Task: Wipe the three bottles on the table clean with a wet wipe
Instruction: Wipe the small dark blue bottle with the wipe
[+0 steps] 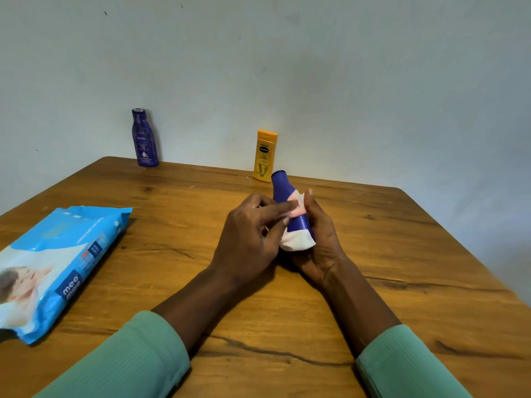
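Above the middle of the wooden table [172, 282] a dark blue bottle [282, 187] tilts with its cap end away from me. My right hand [319, 239] grips its lower body. A white wet wipe [296, 242] wraps the bottle's bottom and side. My left hand [250, 234] pinches the wipe against the bottle with its fingertips. Another dark blue bottle [144, 139] stands upright at the back left by the wall. A yellow bottle [265, 156] stands upright at the back, just behind the held bottle.
A blue pack of wet wipes [57, 265] lies flat on the table's left side. A pale wall rises directly behind the table's far edge. The table's right edge runs diagonally toward me on the right.
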